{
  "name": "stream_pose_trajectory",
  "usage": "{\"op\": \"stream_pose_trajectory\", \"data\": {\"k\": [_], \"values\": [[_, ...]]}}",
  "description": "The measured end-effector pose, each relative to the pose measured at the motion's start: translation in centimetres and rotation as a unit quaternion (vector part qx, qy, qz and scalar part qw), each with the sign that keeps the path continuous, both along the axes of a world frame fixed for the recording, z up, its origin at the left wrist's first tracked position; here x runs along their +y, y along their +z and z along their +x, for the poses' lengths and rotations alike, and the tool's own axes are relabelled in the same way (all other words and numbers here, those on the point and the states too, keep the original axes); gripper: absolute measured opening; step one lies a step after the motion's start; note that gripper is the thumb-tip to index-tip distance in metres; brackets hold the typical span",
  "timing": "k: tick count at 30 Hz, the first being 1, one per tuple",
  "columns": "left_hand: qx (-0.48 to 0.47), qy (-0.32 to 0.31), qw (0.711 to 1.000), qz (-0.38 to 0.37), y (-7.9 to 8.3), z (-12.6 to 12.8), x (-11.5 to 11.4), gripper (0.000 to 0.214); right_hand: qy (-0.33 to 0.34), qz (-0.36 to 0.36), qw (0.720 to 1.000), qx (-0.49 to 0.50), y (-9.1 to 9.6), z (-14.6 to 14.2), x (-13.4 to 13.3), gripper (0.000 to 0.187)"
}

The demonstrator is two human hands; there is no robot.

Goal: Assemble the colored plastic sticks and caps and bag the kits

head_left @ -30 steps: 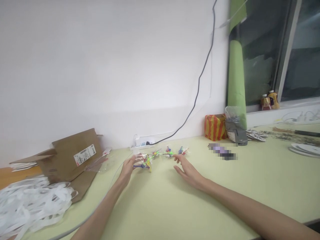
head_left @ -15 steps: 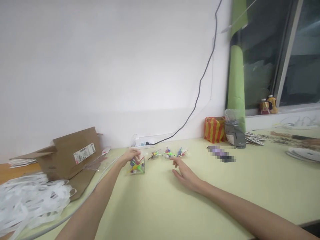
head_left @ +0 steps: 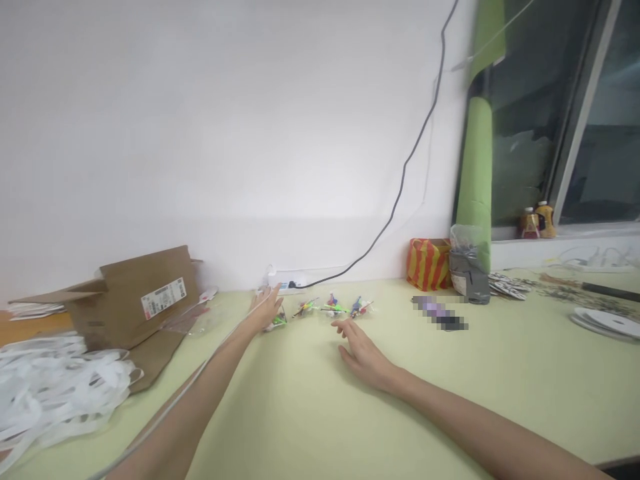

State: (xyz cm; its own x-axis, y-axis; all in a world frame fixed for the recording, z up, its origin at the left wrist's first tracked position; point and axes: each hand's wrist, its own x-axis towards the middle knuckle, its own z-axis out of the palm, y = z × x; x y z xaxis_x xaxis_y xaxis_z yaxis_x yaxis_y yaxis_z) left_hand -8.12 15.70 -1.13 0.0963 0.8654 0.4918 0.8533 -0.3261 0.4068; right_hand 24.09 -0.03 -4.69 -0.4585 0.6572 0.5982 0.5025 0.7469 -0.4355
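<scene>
My left hand [head_left: 265,312] reaches out at the table's far side with its fingers stretched out. Just beside and partly under it is a small clear packet of colourful plastic pieces [head_left: 278,321], mostly hidden by the hand. To the right lie similar small colourful bundles: one with yellow and black sticks [head_left: 304,307], one mainly green [head_left: 334,307] and one blue and red [head_left: 361,307]. My right hand [head_left: 364,355] hovers or rests low in front of these, holding nothing, with thumb and fingers apart.
A cardboard box [head_left: 135,300] and a heap of white ribbon [head_left: 60,393] occupy the left. A pale cable [head_left: 200,373] crosses my left forearm. A power strip [head_left: 285,285] sits by the wall. Rightward are a striped bag [head_left: 428,265], a grey bag [head_left: 469,273] and white discs [head_left: 607,322].
My left hand has moved the colourful packet farther back toward the wall, and its fingers have straightened. My right hand has barely moved. The view has shifted slightly.
</scene>
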Motion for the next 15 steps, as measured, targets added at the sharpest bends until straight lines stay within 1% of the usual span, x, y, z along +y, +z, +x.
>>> {"op": "stream_pose_trajectory", "data": {"k": [2,4,6,8,9,10,11,13,15], "values": [[0.025,-0.029,0.999,-0.019,-0.3,0.2,-0.5,0.054,-0.002,-0.008,1.0,-0.007,0.0,0.1,0.0,0.057],[0.046,-0.053,0.997,-0.025,-0.3,0.5,-1.9,0.053,-0.005,-0.016,1.0,-0.011,-0.1,0.1,0.1,0.056],[0.061,-0.07,0.996,-0.01,-0.3,1.2,-4.2,0.053,-0.008,-0.023,1.0,-0.016,-0.4,0.2,0.4,0.055],[0.076,-0.093,0.993,0.022,-0.5,2.7,-7.4,0.05,-0.014,-0.029,0.999,-0.026,-0.8,0.4,0.8,0.053],[0.1,-0.109,0.987,0.063,-0.7,3.7,-9.1,0.046,-0.019,-0.032,0.999,-0.036,-1.0,0.4,1.1,0.052],[0.129,-0.127,0.98,0.088,-0.9,4.7,-10.7,0.043,-0.026,-0.033,0.998,-0.05,-1.2,0.5,1.3,0.049],[0.16,-0.14,0.972,0.096,-1.2,5.8,-12.2,0.043,-0.033,-0.033,0.997,-0.068,-1.3,0.6,1.6,0.045],[0.178,-0.143,0.971,0.077,-1.8,7.6,-14.3,0.049,-0.036,-0.029,0.993,-0.109,-1.4,0.8,1.9,0.038],[0.193,-0.15,0.968,0.048,-2.4,8.6,-15.2,0.055,-0.022,-0.019,0.99,-0.139,-1.4,1.1,2.1,0.033]]}}
